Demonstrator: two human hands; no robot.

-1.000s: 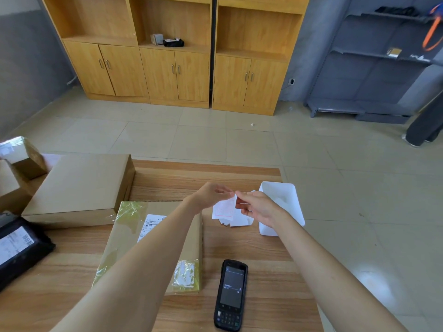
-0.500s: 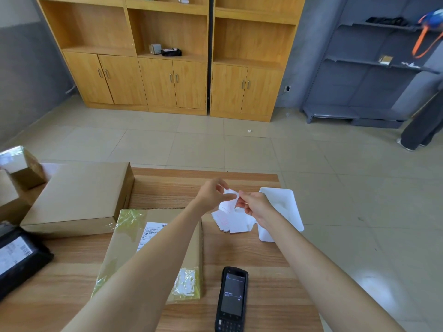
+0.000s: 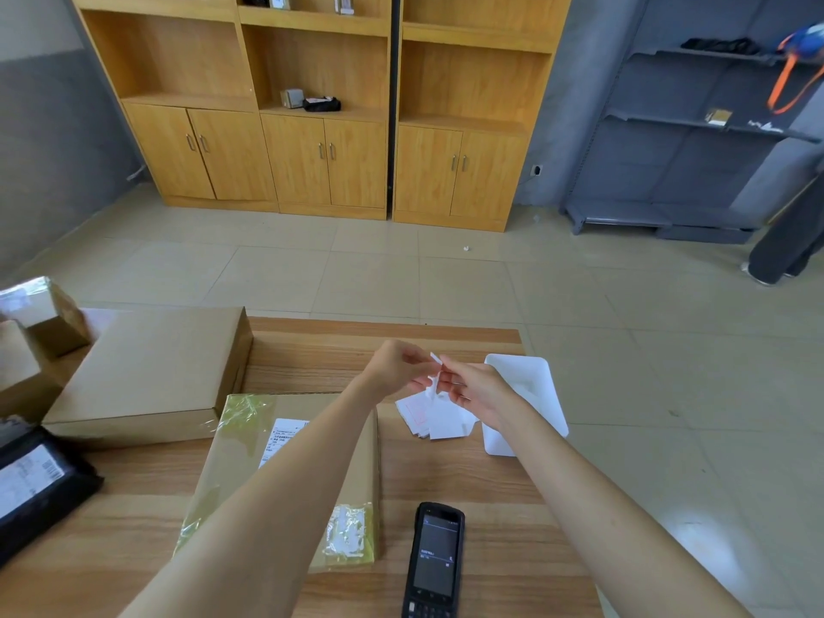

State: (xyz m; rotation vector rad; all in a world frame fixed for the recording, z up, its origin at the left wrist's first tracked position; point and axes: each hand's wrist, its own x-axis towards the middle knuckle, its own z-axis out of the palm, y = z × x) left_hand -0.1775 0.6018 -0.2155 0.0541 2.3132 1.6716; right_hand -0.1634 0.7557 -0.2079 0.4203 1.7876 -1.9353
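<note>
Item: thin white paper sticker [image 3: 435,359], pinched between left hand [image 3: 394,370] and right hand [image 3: 479,390], above loose white label sheets [image 3: 441,423]. Handling: peel slowly from one corner, avoiding tears.

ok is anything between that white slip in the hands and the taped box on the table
Nothing visible does. The left hand and right hand both pinch the white slip over a loose stack of labels. The taped box lies just left of it, nearer the person; only the left forearm crosses over its top.
</note>
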